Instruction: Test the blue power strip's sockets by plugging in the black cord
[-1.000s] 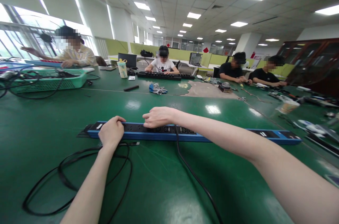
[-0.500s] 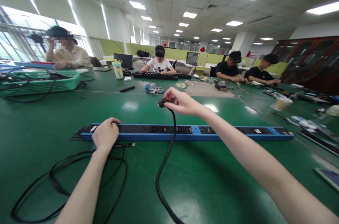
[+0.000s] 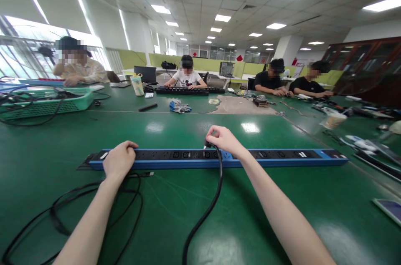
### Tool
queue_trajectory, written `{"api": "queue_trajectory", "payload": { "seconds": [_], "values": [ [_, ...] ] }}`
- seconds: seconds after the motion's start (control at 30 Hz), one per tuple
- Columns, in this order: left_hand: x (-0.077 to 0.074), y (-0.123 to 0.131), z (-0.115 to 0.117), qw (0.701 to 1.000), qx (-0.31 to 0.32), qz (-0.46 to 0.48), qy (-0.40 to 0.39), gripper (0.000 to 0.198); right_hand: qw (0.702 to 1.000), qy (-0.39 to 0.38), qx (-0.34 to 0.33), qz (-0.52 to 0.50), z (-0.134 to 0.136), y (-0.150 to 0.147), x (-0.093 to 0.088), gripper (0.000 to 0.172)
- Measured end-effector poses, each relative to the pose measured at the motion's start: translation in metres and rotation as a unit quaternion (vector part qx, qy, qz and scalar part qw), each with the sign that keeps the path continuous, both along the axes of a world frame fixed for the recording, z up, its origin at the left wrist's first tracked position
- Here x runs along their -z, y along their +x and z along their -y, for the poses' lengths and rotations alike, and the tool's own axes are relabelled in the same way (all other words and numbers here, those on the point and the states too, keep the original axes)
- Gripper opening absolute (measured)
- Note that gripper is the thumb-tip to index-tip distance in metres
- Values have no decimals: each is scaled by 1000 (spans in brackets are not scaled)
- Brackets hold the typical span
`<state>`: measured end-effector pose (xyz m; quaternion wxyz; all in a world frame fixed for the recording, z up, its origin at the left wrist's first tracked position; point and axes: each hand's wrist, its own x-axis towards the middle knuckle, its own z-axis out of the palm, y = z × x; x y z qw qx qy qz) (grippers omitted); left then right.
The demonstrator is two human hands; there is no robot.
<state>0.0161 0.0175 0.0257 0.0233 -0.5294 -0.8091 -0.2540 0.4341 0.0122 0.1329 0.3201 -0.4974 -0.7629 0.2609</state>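
Note:
A long blue-and-black power strip [image 3: 169, 165] lies crosswise on the green table. Near its left end, my left hand [image 3: 120, 159] grips it, the fingers bent over the far edge and partly hidden. My right hand [image 3: 226, 140] pinches a black power plug [image 3: 207, 143] by its body just above the strip's middle sockets. The plug's metal prongs point down and to the left; whether they touch a socket I cannot tell. From the plug a thick black cord [image 3: 216, 194] hangs over the strip and runs down toward me.
Thin black cable [image 3: 59, 210] loops over the table at left. A green basket [image 3: 72, 106] of cables stands farther back. Gloves [image 3: 180, 106], a dark bar [image 3: 148, 107] and a cup [image 3: 137, 85] lie beyond the strip. Several people sit across the table.
My right hand has come down and to the right with the plug, closer to the strip's sockets. My left hand still grips the strip, whose left end has shifted slightly left in view.

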Motion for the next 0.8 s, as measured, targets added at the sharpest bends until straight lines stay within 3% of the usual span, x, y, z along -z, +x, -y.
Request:
{"api": "queue_trajectory", "payload": {
  "seconds": [0.1,0.2,0.3,0.37,0.53,0.8],
  "values": [
    [-14,32,-2,998,49,-37,10,35,1000,-4,-16,9,-7,-4,13,20],
    [-22,90,0,985,163,-38,45,33,999,-13,-25,18,-11,-8,25,21],
    [-17,147,8,951,294,-68,63,36,1000,2,14,15,-12,-16,36,17],
    [-8,170,14,936,333,-95,65,37,998,19,49,23,-12,-23,42,15],
    [8,180,22,928,328,-145,100,36,991,38,100,78,-10,-37,54,15],
    [10,181,24,930,312,-156,113,36,983,41,124,131,-4,-43,49,16]
  ]
}}
